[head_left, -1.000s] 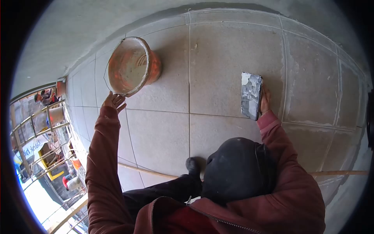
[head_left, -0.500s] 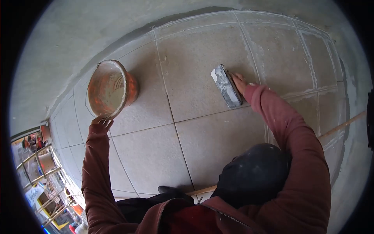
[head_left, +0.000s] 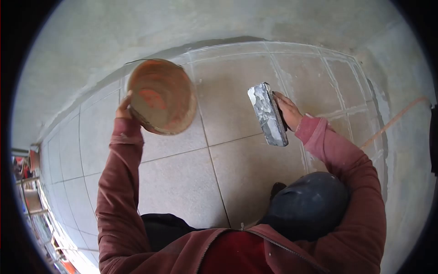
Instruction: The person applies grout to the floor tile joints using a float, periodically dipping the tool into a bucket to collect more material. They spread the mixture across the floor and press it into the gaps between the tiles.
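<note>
My left hand (head_left: 124, 106) is closed on the near-left rim of an orange bucket (head_left: 181, 93). The bucket is tilted, its mouth turned toward me, and grey-beige paste coats its inside. My right hand (head_left: 289, 112) grips a grout float (head_left: 268, 116) from behind, fingers around the handle side. Its flat face, smeared with white and grey grout, is turned to the left. The float is held over the tiled floor (head_left: 175, 182), and its handle is mostly hidden.
A concrete wall (head_left: 219, 20) runs along the far side and round to the right. Whitish grout marks the tile joints at the far right. A thin wooden pole (head_left: 396, 119) slants at the right. My knee (head_left: 310, 201) is close below the float. Bamboo scaffolding (head_left: 31, 194) stands at the lower left.
The bucket has been lifted and tipped so its inside faces me more. The float has come up off the tiles and toward me. My view has shifted a little.
</note>
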{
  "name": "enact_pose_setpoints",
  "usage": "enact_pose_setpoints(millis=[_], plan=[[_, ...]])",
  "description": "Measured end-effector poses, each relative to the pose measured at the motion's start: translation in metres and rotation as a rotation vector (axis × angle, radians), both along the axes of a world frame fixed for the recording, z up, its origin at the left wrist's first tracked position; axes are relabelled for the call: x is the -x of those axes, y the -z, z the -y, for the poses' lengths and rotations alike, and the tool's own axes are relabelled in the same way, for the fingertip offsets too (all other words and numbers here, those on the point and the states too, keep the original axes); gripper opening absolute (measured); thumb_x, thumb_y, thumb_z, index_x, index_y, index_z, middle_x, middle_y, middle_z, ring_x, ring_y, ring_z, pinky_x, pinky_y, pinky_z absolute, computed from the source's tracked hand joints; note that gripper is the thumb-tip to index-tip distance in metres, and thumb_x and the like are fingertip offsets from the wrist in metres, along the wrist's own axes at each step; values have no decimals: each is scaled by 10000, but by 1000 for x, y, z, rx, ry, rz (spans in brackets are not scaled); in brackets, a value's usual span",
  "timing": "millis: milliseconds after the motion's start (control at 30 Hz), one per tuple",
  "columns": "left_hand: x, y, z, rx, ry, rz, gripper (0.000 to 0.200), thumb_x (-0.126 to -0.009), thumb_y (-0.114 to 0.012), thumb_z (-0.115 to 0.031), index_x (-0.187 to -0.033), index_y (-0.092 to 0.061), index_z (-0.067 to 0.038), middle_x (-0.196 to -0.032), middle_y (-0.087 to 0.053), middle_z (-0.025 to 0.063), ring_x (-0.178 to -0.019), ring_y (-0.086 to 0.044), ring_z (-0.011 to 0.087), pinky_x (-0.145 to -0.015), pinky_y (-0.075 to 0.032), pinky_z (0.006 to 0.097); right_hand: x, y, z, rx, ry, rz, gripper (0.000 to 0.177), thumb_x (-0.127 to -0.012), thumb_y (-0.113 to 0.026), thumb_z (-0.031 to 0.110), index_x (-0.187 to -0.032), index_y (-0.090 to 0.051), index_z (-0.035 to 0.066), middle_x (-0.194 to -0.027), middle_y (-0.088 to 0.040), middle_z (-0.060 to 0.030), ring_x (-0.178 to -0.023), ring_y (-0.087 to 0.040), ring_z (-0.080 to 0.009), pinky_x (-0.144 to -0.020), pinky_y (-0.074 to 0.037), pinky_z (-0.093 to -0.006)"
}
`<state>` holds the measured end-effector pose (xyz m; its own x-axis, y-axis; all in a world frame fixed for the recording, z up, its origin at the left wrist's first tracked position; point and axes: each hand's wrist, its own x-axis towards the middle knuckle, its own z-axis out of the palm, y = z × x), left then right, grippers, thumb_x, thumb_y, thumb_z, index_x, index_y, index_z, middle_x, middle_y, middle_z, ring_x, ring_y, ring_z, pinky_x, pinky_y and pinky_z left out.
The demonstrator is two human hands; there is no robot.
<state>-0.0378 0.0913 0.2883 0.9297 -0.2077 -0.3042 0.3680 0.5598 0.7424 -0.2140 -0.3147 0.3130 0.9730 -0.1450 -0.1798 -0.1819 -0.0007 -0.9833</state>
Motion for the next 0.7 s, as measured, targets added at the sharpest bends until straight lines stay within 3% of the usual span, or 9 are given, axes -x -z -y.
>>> enact_pose_setpoints(millis=[33,67,100,133,267,367,400,467,700], plan=[[5,0,7,-58,-1,129,486,-796,-565,-248,-1212,-464,-16,-1095,-551,127,-1002,-533,249,-859,-433,361,-7,-14,-11,-11,-33,14,313,-933,-395,267,-1094,-511,25,-1010,-565,-50,-918,-517,-119,-838,-394,-256],[32,-32,30,-122,46,227,495,-783,-573,-239,-1200,-460,1,-1096,-547,140,-999,-532,261,-859,-432,364,-19,-24,-20,147,-174,-10,310,-925,-414,279,-1085,-507,30,-968,-563,-49,-896,-510,-117,-823,-390,-257],[21,-6,24,-143,-17,136,474,-770,-584,-234,-1171,-484,-2,-1078,-552,154,-960,-550,269,-830,-447,368,-31,-28,-29,302,-310,-40,308,-917,-433,290,-1075,-504,35,-926,-561,-48,-874,-502,-115,-807,-386,-257],[34,-20,36,-162,19,96,454,-755,-595,-213,-1122,-505,39,-1034,-570,169,-929,-565,278,-807,-461,373,-41,-29,-37,348,-337,44,307,-870,-520,298,-1031,-491,38,-875,-551,-58,-825,-499,-125,-760,-397,-270],[30,-3,57,-127,-72,-32,415,-756,-598,-177,-1054,-516,99,-953,-596,181,-830,-583,287,-759,-471,363,-39,-30,-69,328,-484,286,436,-746,-672,306,-1016,-462,36,-843,-547,-91,-795,-517,-154,-719,-422,-290],[31,19,88,-160,-106,-133,378,-763,-597,-175,-1031,-536,83,-937,-601,177,-780,-585,280,-726,-472,350,-18,5,-80,671,-591,404,467,-752,-642,306,-1078,-431,47,-976,-547,-143,-925,-561,-277,-782,-440,-355],[22,41,88,-149,-124,-84,350,-772,-588,-188,-1011,-556,66,-923,-606,171,-771,-584,275,-715,-469,353,-16,14,-85,655,-577,387,467,-752,-642,306,-1078,-431,47,-976,-547,-143,-925,-561,-277,-782,-440,-355],[25,24,96,-188,-92,-88,343,-776,-582,-198,-1004,-564,57,-916,-609,163,-779,-585,278,-724,-469,361,-11,29,-92,745,-469,602,488,-731,-659,261,-1107,-439,42,-969,-539,-159,-893,-557,-329,-756,-457,-385],[17,6,93,-353,-139,-166,352,-801,-514,-207,-1056,-543,35,-950,-608,169,-822,-591,319,-760,-473,404,15,16,-91,906,-650,577,534,-728,-650,305,-1128,-432,26,-1001,-514,-135,-882,-562,-309,-709,-486,-409]])
